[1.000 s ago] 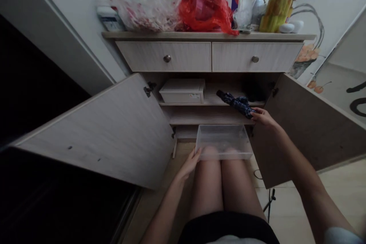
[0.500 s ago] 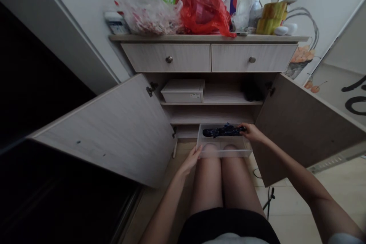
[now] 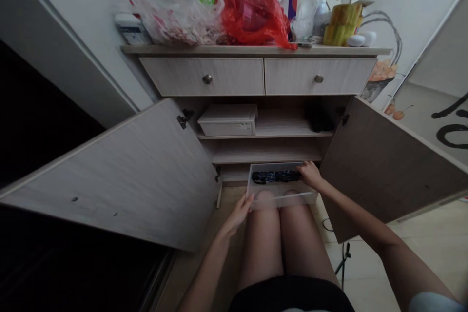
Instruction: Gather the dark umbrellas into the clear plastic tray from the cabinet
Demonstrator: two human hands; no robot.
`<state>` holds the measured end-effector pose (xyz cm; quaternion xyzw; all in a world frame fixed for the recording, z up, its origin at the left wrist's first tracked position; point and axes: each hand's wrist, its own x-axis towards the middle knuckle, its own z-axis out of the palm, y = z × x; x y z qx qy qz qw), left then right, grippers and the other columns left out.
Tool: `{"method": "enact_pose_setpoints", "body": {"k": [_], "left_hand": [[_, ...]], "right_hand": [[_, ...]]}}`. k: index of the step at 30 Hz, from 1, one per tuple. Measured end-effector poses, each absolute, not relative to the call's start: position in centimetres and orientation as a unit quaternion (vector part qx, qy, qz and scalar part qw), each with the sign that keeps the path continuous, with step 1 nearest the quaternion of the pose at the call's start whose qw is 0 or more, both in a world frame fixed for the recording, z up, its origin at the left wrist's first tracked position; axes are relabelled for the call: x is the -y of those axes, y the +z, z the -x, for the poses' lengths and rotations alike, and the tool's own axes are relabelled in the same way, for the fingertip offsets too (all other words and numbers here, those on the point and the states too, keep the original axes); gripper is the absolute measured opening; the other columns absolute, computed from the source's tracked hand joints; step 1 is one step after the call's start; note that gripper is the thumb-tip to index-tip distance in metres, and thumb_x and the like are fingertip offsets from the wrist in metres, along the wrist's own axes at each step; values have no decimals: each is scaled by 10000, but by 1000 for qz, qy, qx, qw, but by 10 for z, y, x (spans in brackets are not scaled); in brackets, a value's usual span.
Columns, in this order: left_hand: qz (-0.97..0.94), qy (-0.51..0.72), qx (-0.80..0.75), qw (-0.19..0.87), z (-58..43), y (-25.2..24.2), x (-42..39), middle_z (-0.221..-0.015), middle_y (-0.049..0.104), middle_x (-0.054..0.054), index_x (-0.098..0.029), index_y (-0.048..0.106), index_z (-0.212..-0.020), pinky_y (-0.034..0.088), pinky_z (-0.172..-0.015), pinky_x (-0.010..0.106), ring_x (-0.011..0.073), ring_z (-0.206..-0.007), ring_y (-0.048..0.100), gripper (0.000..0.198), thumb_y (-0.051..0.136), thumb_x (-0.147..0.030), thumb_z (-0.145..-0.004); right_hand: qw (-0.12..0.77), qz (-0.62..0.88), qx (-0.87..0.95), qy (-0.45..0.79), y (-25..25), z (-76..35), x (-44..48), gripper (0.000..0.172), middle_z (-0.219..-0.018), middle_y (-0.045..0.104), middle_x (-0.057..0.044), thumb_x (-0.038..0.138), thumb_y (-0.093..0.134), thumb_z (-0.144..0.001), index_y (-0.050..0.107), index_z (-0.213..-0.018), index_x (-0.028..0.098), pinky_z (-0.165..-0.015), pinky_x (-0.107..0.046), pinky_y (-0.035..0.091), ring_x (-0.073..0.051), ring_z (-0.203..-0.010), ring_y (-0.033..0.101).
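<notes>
A clear plastic box [image 3: 281, 200] rests on my knees in front of the cabinet. My left hand [image 3: 241, 208] grips its near left corner, fingers closed on the wall. Inside, along the far wall, lies a dark blue patterned folding umbrella [image 3: 276, 176]. My right hand [image 3: 310, 175] reaches over the box's right side with its fingers closed around the umbrella's right end. The fingertips are partly hidden against the dark cloth.
Both cabinet doors, left [image 3: 146, 170] and right [image 3: 391, 175], stand wide open beside my arms. A white lidded box [image 3: 229, 120] and a dark item [image 3: 319, 116] sit on the upper shelf. Bags, including a red plastic bag [image 3: 252, 12], crowd the cabinet top [image 3: 204, 50].
The umbrella has come down lower into the box and lies flatter along the far wall. My right hand moved down with it. The camera view shifted slightly.
</notes>
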<state>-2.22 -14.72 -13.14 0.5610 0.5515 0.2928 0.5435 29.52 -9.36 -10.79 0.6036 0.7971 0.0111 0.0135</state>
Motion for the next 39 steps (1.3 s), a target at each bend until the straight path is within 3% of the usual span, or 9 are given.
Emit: {"method": "enact_pose_setpoints", "body": {"k": [4, 8, 13, 20, 26, 30, 33, 36, 39], "left_hand": [[-548, 301, -552, 552, 23, -130, 145, -1303, 647, 146, -167, 626, -1258, 501, -905, 396, 324, -1194, 583, 836, 542, -803, -724], [-558, 305, -537, 554, 24, -130, 144, -1235, 680, 155, -153, 637, -1240, 492, -935, 407, 332, -1196, 584, 844, 559, -805, -710], [-557, 303, -540, 553, 23, -129, 144, -1222, 688, 145, -162, 630, -1256, 478, -972, 416, 328, -1208, 580, 813, 550, -781, -736], [-545, 311, -544, 557, 21, -133, 144, -1286, 660, 135, -166, 644, -1231, 445, -1019, 406, 334, -1245, 553, 847, 569, -813, -688], [-540, 318, -540, 561, 22, -131, 147, -1171, 693, 134, -146, 648, -1194, 447, -967, 387, 328, -1181, 566, 878, 586, -835, -654], [-546, 316, -536, 561, 22, -131, 147, -1072, 701, 129, -132, 650, -1144, 455, -890, 358, 315, -1122, 577, 890, 561, -863, -643], [-545, 319, -534, 562, 22, -133, 146, -1072, 700, 123, -137, 647, -1135, 455, -845, 347, 308, -1090, 583, 882, 569, -861, -637], [-545, 315, -533, 566, 23, -135, 145, -1120, 695, 113, -148, 639, -1161, 449, -820, 328, 289, -1078, 587, 844, 575, -830, -669], [-551, 304, -530, 568, 22, -134, 146, -1164, 688, 109, -154, 628, -1199, 445, -813, 317, 279, -1084, 585, 824, 576, -805, -697]], "right_hand": [[11, -575, -818, 7, -107, -301, 86, 304, -1024, 707, -145, 144, 652, -796, 696, -1091, 200, -900, -367, 379, -288, -1092, 573], [-72, -596, -799, -20, -79, -326, 59, 329, -1143, 656, -94, 278, 639, -847, 649, -1174, 239, -879, -319, 409, -236, -1062, 580], [-187, -782, -590, 75, -34, -363, -2, 414, -1229, 593, -203, 379, 481, -962, 579, -1271, 123, -888, -372, 421, -308, -1126, 541], [-160, -859, -486, 5, -38, -373, -52, 391, -1255, 559, -264, 214, 528, -937, 557, -1299, 71, -925, -398, 450, -338, -1195, 541], [-264, -853, -451, -7, -52, -360, -54, 479, -1298, 527, -231, 51, 496, -877, 524, -1348, 134, -885, -358, 499, -267, -1073, 640], [-402, -826, -389, -69, -46, -366, -44, 412, -1178, 617, -191, 134, 633, -819, 601, -1228, 97, -923, -363, 506, -268, -1088, 626], [-521, -778, -313, -162, -40, -373, -27, 314, -977, 682, -116, 167, 673, -782, 660, -1091, 113, -824, -320, 553, -221, -944, 659], [-551, -731, -320, -243, -37, -374, 2, 250, -797, 677, -55, 198, 733, -740, 672, -975, 140, -637, -261, 565, -160, -705, 649], [-576, -640, -361, -358, -38, -371, 40, 249, -740, 669, -38, 214, 809, -673, 665, -871, 164, -578, -232, 552, -143, -651, 635]]}}
